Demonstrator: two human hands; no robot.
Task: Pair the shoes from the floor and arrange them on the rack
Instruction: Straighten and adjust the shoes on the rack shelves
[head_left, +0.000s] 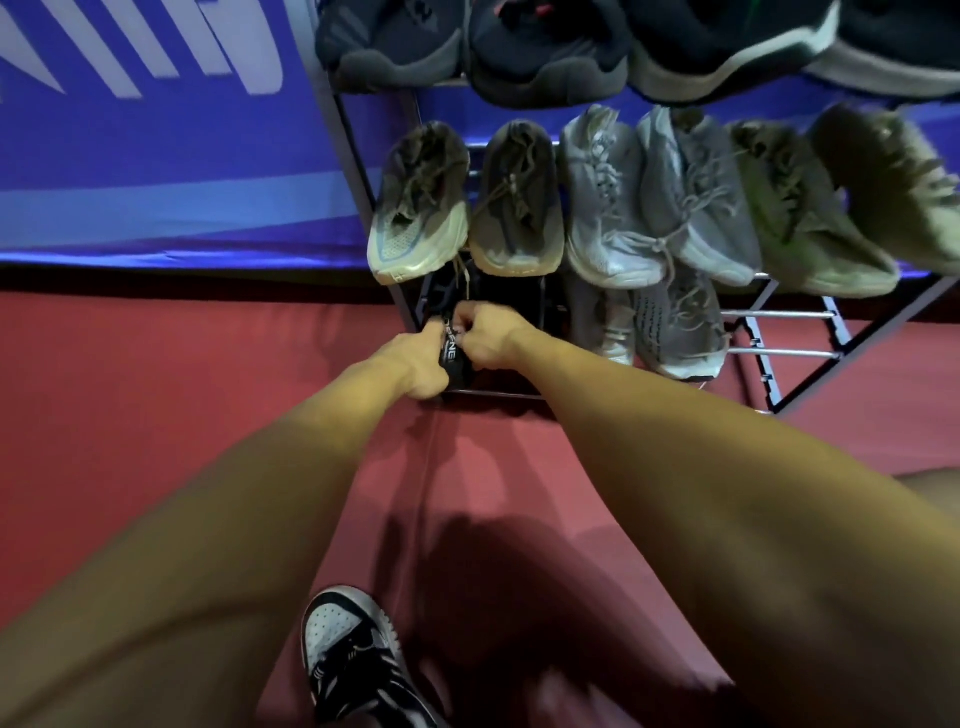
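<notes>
Both my hands reach to the bottom-left of the metal shoe rack (779, 353). My left hand (421, 364) and my right hand (488, 338) grip a black shoe (454, 358) with white lettering on its heel, on the lowest tier. Most of that shoe is hidden in shadow under the shelf above. A grey pair (675, 332) stands to its right on the same tier. The middle tier holds an olive pair (467, 208), a light grey pair (654, 202) and a green-tan pair (831, 208). Dark shoes (545, 47) fill the top tier.
The floor is a red mat (156, 415). A blue banner (156, 130) hangs behind the rack on the left. A black-and-white sneaker (353, 660) is at the bottom of the view, between my arms. Bare bars show at the lowest tier's right end.
</notes>
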